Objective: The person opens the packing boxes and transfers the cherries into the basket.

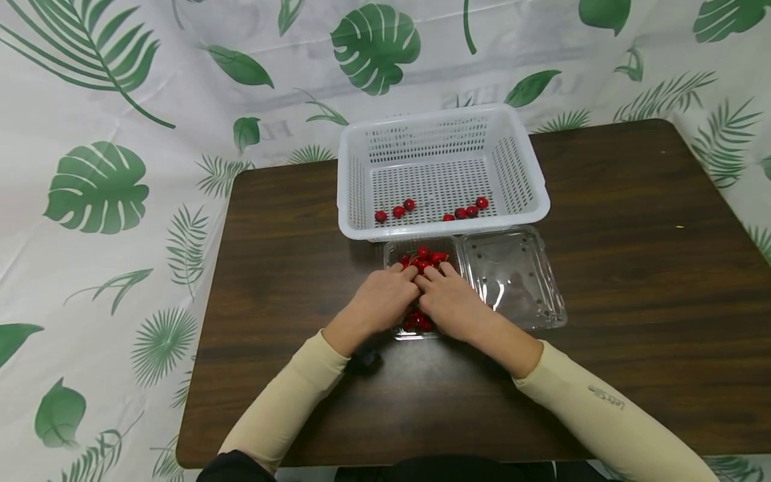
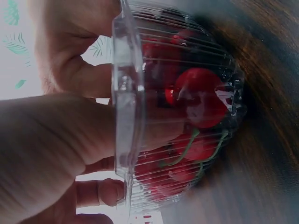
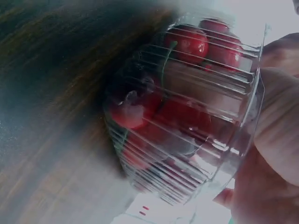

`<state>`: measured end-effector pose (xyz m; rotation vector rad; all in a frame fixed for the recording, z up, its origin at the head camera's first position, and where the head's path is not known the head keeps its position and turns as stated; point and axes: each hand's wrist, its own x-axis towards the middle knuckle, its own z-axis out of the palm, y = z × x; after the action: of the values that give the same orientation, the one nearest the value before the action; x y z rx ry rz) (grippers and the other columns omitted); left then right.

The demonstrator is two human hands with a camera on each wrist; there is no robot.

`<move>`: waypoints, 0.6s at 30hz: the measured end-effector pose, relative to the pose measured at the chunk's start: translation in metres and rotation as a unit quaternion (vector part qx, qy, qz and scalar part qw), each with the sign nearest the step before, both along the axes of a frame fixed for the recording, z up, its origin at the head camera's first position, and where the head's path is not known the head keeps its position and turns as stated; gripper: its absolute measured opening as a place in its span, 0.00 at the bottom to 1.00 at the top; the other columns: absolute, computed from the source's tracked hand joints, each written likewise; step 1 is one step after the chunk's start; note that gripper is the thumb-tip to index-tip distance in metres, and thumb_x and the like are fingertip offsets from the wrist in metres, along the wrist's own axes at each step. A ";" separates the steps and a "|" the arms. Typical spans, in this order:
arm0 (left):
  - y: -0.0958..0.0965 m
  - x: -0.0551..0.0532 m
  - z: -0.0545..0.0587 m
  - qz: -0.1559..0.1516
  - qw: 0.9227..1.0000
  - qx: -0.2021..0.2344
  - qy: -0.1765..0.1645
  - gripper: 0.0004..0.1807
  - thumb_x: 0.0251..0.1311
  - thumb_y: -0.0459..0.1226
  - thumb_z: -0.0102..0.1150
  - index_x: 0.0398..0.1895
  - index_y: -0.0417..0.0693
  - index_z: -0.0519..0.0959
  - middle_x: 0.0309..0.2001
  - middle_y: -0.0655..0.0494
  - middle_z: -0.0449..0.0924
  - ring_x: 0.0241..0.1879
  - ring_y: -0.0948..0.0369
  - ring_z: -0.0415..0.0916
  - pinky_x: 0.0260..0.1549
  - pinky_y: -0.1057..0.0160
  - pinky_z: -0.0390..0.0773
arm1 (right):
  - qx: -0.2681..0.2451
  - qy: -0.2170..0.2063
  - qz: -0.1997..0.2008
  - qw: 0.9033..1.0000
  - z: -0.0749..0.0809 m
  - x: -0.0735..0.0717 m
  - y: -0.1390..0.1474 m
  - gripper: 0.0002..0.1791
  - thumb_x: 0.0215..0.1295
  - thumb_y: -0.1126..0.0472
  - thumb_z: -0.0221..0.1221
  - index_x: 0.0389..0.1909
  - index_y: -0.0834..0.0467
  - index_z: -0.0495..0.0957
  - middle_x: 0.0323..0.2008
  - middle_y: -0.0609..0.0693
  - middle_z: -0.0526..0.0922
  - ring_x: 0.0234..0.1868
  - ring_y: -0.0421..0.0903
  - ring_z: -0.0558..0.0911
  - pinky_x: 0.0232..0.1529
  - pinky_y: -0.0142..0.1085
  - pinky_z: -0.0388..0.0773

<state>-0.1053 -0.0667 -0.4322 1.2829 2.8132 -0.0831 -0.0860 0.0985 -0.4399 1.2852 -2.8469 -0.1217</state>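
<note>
In the head view, a clear plastic clamshell box [image 1: 391, 251] lies unfolded on the table, its base holding red cherries [image 1: 423, 253]. Both hands reach into this base from the near side. The left hand [image 1: 385, 294] rests among the cherries with its fingers loosely bent. Beside it, almost touching, the right hand [image 1: 454, 301] has its fingers spread on the same fruit. Through the ribbed wall in the left wrist view, a thumb [image 2: 161, 126] lies against a cherry [image 2: 201, 98]. The right wrist view shows a digit [image 3: 201, 86] inside between cherries [image 3: 187, 44]; other fingertips are hidden.
Behind the box stands a white perforated basket [image 1: 533, 201] with several loose cherries [image 1: 472, 211] on its floor. The vented lid [image 1: 512, 278] lies flat to the right, joined to the base. Dark wood tabletop [image 1: 632, 268] surrounds them, with a leaf-patterned cloth [image 1: 289, 87] behind.
</note>
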 end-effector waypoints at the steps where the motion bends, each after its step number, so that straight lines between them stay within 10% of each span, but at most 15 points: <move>1: 0.000 0.000 0.000 0.000 1.000 0.002 -0.001 0.06 0.63 0.40 0.61 0.34 0.50 0.85 0.39 0.55 0.79 0.33 0.56 0.72 0.26 0.60 0.77 | 0.000 0.000 0.000 1.000 0.000 0.000 0.001 0.02 0.55 0.61 0.67 0.28 0.54 0.84 0.46 0.52 0.80 0.48 0.54 0.73 0.51 0.50 0.67; 9: -0.001 -0.001 -0.001 -0.014 1.000 0.024 -0.008 0.05 0.62 0.40 0.61 0.32 0.52 0.85 0.39 0.56 0.80 0.32 0.57 0.72 0.24 0.62 0.75 | -0.016 -0.029 -0.009 0.999 0.002 -0.003 0.008 0.03 0.50 0.62 0.65 0.22 0.52 0.81 0.41 0.50 0.79 0.44 0.53 0.72 0.52 0.50 0.65; 18: -0.003 -0.004 -0.003 -0.028 0.999 0.028 -0.011 0.04 0.60 0.36 0.62 0.29 0.55 0.84 0.32 0.59 0.77 0.28 0.59 0.69 0.22 0.64 0.70 | -0.153 -0.068 -0.020 0.986 0.017 -0.005 0.027 0.05 0.52 0.60 0.70 0.31 0.51 0.89 0.31 0.45 0.75 0.38 0.48 0.71 0.47 0.47 0.66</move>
<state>-0.1091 -0.0699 -0.4350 1.3645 2.7802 0.0070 -0.0910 0.1256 -0.4228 1.2146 -2.8516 0.4041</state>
